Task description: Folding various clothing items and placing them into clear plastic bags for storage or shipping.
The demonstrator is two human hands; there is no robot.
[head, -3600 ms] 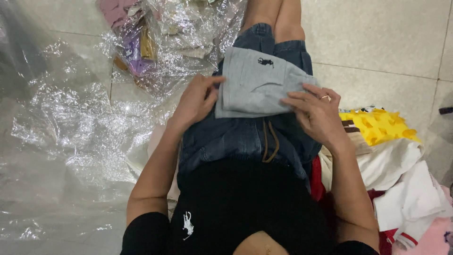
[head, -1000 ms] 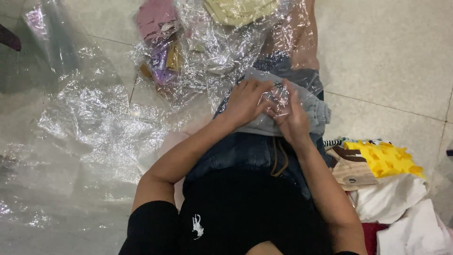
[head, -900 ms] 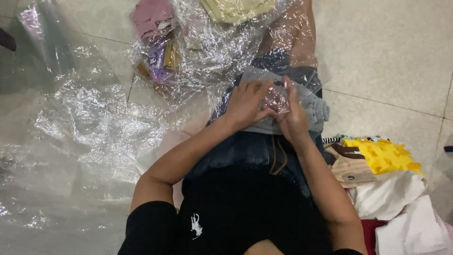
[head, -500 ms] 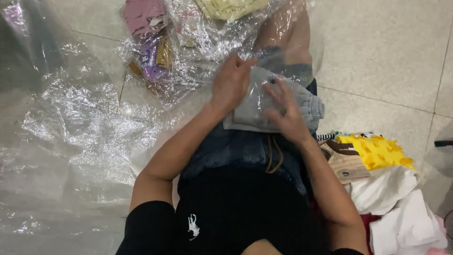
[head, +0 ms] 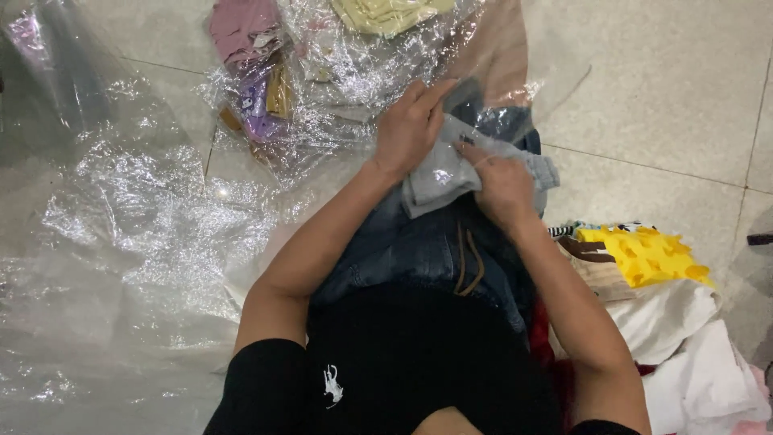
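I sit on a tiled floor with a folded grey garment (head: 439, 177) on my lap, over denim shorts (head: 411, 250). My left hand (head: 412, 125) grips the edge of a clear plastic bag (head: 491, 56) that lies over my knee and the garment's far end. My right hand (head: 501, 184) presses on the grey garment and holds it, pushing it toward the bag's mouth. Part of the garment shows through the plastic.
Crumpled clear plastic sheeting (head: 137, 217) spreads over the floor to my left. Bagged clothes, pink (head: 241, 24), purple (head: 258, 101) and pale yellow (head: 386, 12), lie ahead. A pile with a yellow garment (head: 644, 254) and white cloth (head: 684, 322) sits at my right.
Both hands lay flat on the folded grey garment earlier. Since then my left hand has lifted the clear bag's edge, and my right hand has slid the garment forward under the plastic.
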